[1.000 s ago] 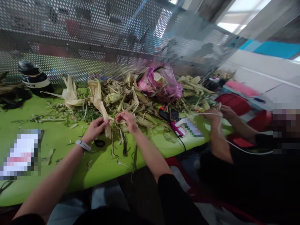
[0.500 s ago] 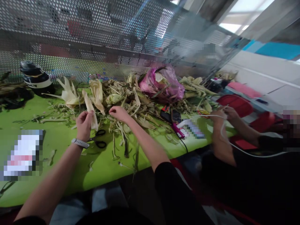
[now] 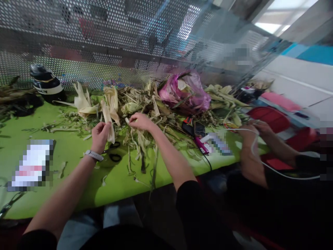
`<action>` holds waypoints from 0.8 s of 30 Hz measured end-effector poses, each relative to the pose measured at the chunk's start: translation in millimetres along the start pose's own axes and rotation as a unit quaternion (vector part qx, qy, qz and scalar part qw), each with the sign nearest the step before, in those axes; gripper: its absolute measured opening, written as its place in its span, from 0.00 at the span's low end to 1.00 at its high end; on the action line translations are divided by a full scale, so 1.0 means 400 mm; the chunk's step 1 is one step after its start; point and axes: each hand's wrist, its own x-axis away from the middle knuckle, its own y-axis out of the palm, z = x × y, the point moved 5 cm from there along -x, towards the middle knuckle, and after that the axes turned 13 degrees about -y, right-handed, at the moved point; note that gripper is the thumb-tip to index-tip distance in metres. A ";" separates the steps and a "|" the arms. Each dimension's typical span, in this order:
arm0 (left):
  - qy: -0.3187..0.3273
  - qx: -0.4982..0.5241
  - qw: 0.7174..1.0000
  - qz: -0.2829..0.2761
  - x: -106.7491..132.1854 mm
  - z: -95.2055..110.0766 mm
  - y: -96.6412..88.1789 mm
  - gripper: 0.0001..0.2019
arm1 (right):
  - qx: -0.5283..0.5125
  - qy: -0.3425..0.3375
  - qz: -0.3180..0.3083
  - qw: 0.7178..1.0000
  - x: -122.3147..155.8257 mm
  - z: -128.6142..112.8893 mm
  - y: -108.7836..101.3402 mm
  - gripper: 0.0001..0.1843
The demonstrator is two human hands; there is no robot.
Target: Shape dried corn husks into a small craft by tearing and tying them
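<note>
Across the middle frame: green surface, littered. Above centre: dry husk heap, loosely piled; pulling could start a slide. Centre left: left hand, pinching a pale husk strip; hard tugging would probably split it lengthwise. Centre: right hand, fingertips pressed together. Beside the left wrist: black scissors, blades partly hidden; a dropping wrist might strike them. At the right fingertips: small pale scrap, apparently gripped; a loosened pinch could lose it among litter.
</note>
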 end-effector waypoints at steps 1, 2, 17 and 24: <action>-0.005 -0.004 1.000 -0.006 -0.001 -0.004 0.004 0.16 | -0.077 0.006 0.034 0.996 0.005 0.004 -0.024 0.09; -0.012 -0.007 1.000 -0.013 -0.003 -0.008 0.010 0.16 | -0.146 0.012 0.078 0.986 0.011 0.010 -0.051 0.10; -0.110 -0.085 0.979 -0.150 -0.072 -0.018 0.144 0.20 | -0.452 0.036 0.353 0.818 0.092 0.051 -0.162 0.11; -0.100 -0.122 0.979 -0.127 -0.090 -0.036 0.128 0.22 | -0.362 0.154 0.398 0.829 0.093 0.183 -0.110 0.26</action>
